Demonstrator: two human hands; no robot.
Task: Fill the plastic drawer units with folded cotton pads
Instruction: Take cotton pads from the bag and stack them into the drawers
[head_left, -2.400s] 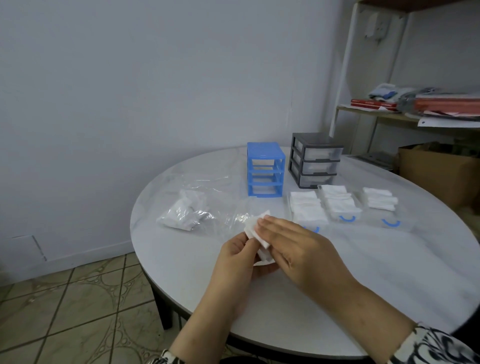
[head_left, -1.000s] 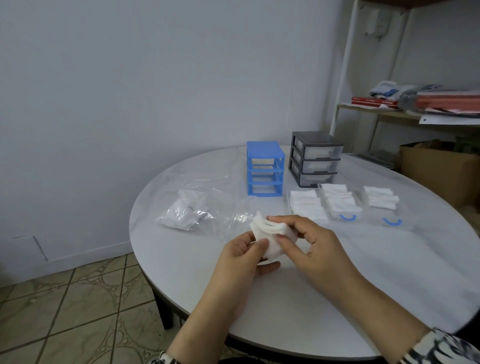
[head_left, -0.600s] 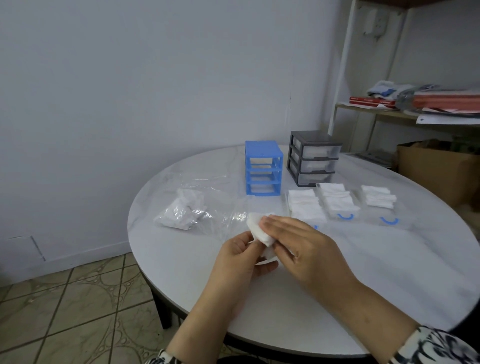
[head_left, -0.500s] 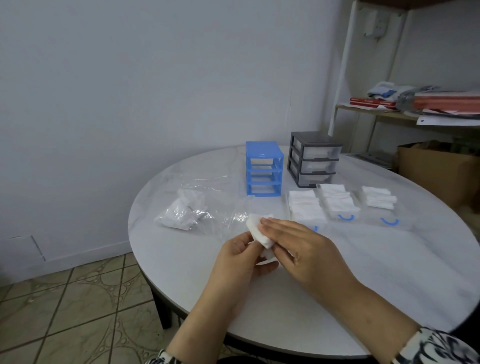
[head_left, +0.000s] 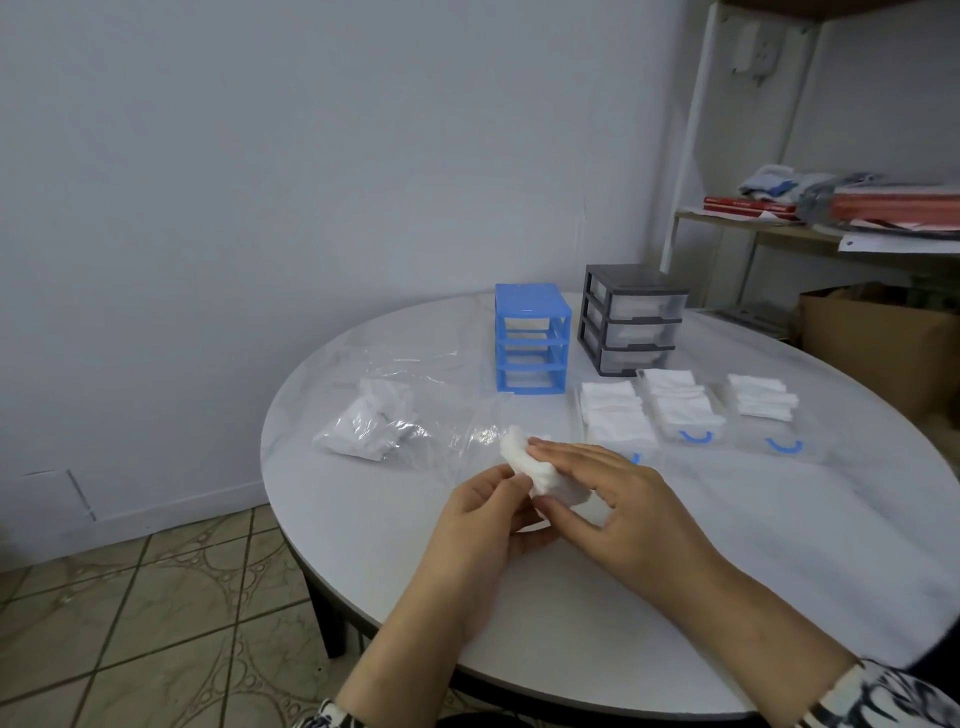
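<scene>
Compared with half a second ago: soft white cotton pad (head_left: 540, 475) now rolled thicker, more of it showing. Pinched between left hand (head_left: 480, 525) fingertips and right hand (head_left: 621, 512) thumb with flattened fingers on top, above round white marble-look table (head_left: 779, 545). Behind: blue plastic drawer unit (head_left: 531, 339), drawerless; grey plastic drawer unit (head_left: 631, 318); crinkled clear bag (head_left: 384, 426); three stacks of folded pads (head_left: 680, 405).

Bare forearms end in black-and-white patterned sleeves (head_left: 883, 699) at both wrists.
</scene>
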